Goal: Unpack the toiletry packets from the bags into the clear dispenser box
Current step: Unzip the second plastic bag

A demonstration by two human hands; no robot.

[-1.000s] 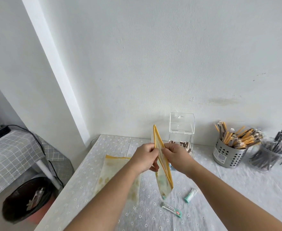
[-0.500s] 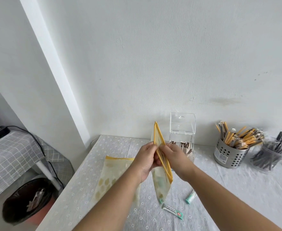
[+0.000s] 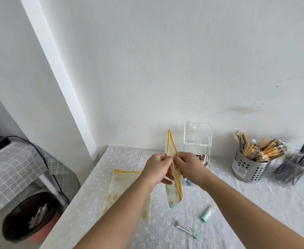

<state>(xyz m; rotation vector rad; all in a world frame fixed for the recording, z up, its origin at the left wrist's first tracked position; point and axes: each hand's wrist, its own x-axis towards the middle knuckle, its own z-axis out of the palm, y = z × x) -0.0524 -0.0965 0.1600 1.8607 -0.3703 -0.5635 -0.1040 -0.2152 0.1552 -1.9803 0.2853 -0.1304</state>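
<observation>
1. Since the earlier frames, both hands are working further down the yellow-trimmed bag (image 3: 173, 178) and spreading its mouth wider, so the zip edges are now standing apart in a narrow wedge.
2. The left hand (image 3: 158, 170) is pinching one lip of the opening and the right hand (image 3: 189, 169) is pinching the other; the fingers of both are clenched on the bag's edges, probably to pull it open enough to reach inside.
3. The bag is hanging upright in the air above the table (image 3: 255, 203), its lower end drooping, with something teal showing through the bottom; I judge that to be a packet still inside.
4. The clear dispenser box (image 3: 198, 141) is standing at the back of the table against the wall, just behind the hands, with its lid raised, seemingly ready for filling.
5. A second bag (image 3: 122, 187) is lying flat on the table under the left forearm, which is covering part of it.
6. A teal tube (image 3: 207, 212) and a flat packet (image 3: 187, 230) are lying loose on the table, apart from each other.
7. The box's lower section is partly hidden by the right hand, so its contents are hard to count, and a small blue item (image 3: 187, 182) below that hand is too covered to identify.
</observation>
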